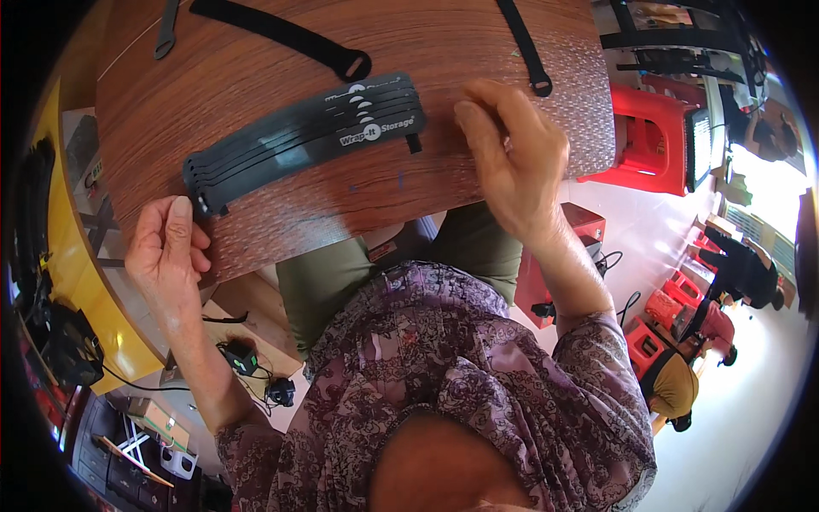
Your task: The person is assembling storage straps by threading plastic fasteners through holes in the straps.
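Observation:
A fanned stack of dark grey straps (299,128) with white lettering lies slantwise on the wooden table (281,43). Small black ends stick out below it at both sides. My left hand (171,239) is at the table's left front edge, its thumb tip close to the stack's left end. Its fingers curl in against the thumb, and whatever they may hold is hidden. To the right of the stack, my right hand (516,158) hovers apart from it, fingers loosely bent with nothing seen between them.
Farther back on the table lie a black strap with an eyelet end (290,38), another black strap (525,47) and a grey strap (166,34). Red stools (640,136) stand off to the right, where several people sit or stand. A yellow-edged table (94,282) is at the left.

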### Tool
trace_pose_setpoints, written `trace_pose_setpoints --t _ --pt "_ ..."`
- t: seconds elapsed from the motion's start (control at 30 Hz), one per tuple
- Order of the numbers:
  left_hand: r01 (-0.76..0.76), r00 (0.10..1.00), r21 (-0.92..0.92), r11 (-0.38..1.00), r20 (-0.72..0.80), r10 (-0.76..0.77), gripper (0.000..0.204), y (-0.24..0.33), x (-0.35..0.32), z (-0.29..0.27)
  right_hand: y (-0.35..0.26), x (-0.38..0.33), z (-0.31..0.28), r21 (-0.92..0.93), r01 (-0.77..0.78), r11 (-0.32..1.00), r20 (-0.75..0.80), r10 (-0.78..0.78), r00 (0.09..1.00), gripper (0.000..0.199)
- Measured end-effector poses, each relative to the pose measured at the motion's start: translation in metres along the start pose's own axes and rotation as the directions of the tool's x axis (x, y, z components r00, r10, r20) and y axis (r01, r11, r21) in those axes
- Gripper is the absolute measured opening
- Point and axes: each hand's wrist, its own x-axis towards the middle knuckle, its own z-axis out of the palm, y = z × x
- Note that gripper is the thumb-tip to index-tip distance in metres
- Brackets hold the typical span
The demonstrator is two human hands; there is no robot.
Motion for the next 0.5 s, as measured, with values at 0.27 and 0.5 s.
trace_pose_setpoints --t 0.27,0.5 --pt "-0.685 0.556 0.704 0.188 0.339 0.759 0.05 0.025 -0.026 0.028 -0.029 -0.009 0.032 -0.237 0.627 0.742 0.388 -0.519 0.761 0.074" --pt "-0.744 0.61 0.603 0.286 0.441 0.658 0.076 -0.009 -0.012 0.038 -0.024 -0.011 0.03 -0.291 0.622 0.727 0.524 -0.423 0.74 0.074"
